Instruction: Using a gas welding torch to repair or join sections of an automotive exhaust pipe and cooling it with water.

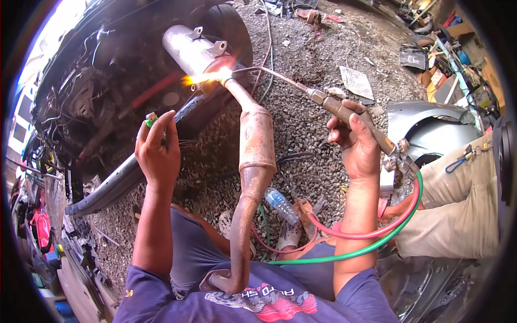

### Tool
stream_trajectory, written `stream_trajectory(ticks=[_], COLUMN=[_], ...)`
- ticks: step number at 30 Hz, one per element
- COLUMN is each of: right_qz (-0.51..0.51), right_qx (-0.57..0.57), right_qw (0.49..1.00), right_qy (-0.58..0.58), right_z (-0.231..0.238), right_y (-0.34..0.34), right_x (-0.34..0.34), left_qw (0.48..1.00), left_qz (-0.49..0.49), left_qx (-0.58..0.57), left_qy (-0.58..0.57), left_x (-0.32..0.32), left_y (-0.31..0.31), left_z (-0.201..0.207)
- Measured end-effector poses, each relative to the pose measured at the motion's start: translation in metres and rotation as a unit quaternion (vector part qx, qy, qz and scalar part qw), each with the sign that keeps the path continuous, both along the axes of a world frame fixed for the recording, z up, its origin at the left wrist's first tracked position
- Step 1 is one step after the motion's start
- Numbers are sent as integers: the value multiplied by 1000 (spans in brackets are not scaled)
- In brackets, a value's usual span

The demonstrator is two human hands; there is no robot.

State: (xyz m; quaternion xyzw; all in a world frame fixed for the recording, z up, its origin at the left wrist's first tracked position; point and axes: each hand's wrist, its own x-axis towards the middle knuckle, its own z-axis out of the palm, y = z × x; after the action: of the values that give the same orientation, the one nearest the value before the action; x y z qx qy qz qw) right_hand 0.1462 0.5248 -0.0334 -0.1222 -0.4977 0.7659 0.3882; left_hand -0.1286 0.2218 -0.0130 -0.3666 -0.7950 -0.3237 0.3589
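Observation:
A rusty exhaust pipe with a thick middle section runs from my lap up to a silver muffler. My right hand is wrapped round the brass handle of a gas welding torch. The torch's bent tip meets the joint between pipe and muffler, where a bright glow and orange flame hide the metal. Left of the pipe, my left hand is raised with its fingers pinched near a thin filler rod that points toward the flame. A small green object shows at those fingers.
Red and green hoses loop from the torch across my right forearm. A car's dark front end stands at left. A plastic bottle lies on gravel. At right are a silver fender and another person's trousered leg.

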Motion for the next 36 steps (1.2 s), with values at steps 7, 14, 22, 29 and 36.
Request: stream_trajectory(ticks=[7,14,22,29,36], right_qz=[-2,-4,5,8,7], right_qx=[0,-7,-3,-6,-3], right_qw=[1000,1000,1000,1000,1000], right_qy=[-2,12,8,8,6], right_z=[-7,-7,-8,-7,-6], right_y=[5,7,5,4,4], right_x=[-7,-7,-11,-12,-12], left_qw=[1000,999,1000,1000,999], left_qz=[-7,2,-2,-6,9], left_qx=[-24,-30,-16,-18,-24], left_qy=[-10,10,14,15,-25], left_x=[0,1,1,-1,2], left_y=[7,10,10,8,7], left_z=[0,1,0,-1,-1])
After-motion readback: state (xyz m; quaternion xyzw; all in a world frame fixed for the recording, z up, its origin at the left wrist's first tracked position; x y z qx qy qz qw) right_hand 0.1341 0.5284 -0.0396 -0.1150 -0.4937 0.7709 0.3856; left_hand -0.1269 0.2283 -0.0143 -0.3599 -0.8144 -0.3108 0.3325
